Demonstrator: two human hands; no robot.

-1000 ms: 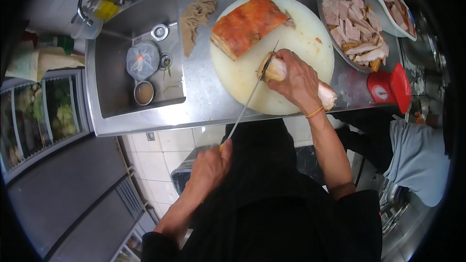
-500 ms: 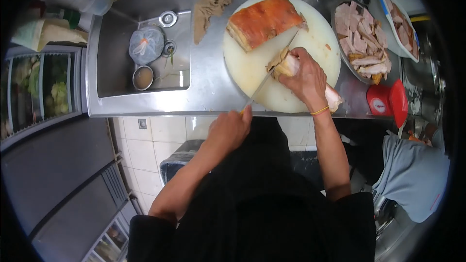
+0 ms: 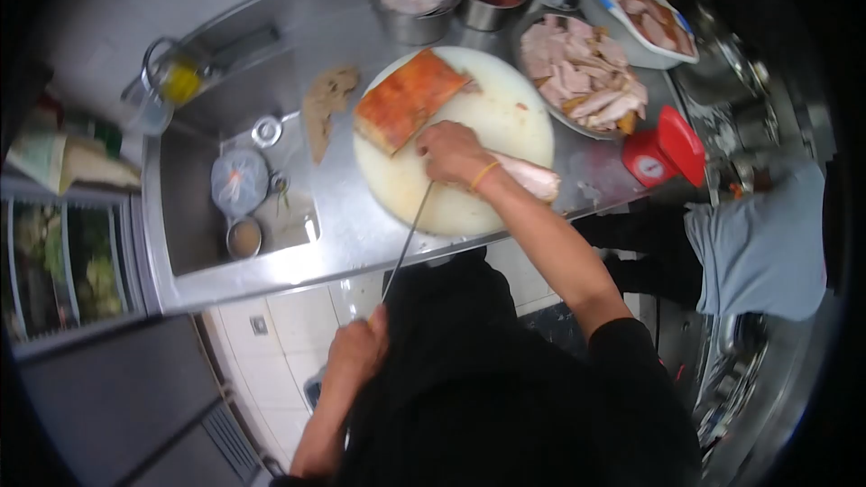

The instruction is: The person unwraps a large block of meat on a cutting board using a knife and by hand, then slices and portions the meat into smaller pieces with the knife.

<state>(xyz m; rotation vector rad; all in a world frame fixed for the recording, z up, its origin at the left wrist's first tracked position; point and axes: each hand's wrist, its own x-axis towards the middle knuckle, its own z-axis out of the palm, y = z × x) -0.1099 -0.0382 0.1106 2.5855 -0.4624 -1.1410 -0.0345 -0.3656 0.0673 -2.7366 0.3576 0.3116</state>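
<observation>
My left hand (image 3: pixel 356 347) is closed around the handle of a long knife (image 3: pixel 410 239). Its blade slants up over the edge of a round white cutting board (image 3: pixel 505 108), ending beside or under my right hand. Over the board, my right hand (image 3: pixel 454 153) has its fingers curled down; whatever they hold is hidden and blurred. A pale strip of meat (image 3: pixel 530 177) lies behind that wrist, partly covered. Close to my right fingertips sits a slab of roast meat (image 3: pixel 410 99) with reddish-brown skin.
Right of the board are a bowl of sliced meat (image 3: pixel 577 72), a white tub (image 3: pixel 640 22) and a red scale (image 3: pixel 663 153). Metal pots (image 3: pixel 415 22) stand behind. A brown cloth (image 3: pixel 327 108) and sink (image 3: pixel 302 234) lie left. A person in grey (image 3: pixel 758 239) is at right.
My view has shifted and tilted. The knife has drawn back toward my body, away from the strip of meat. My right hand has moved left, closer to the slab.
</observation>
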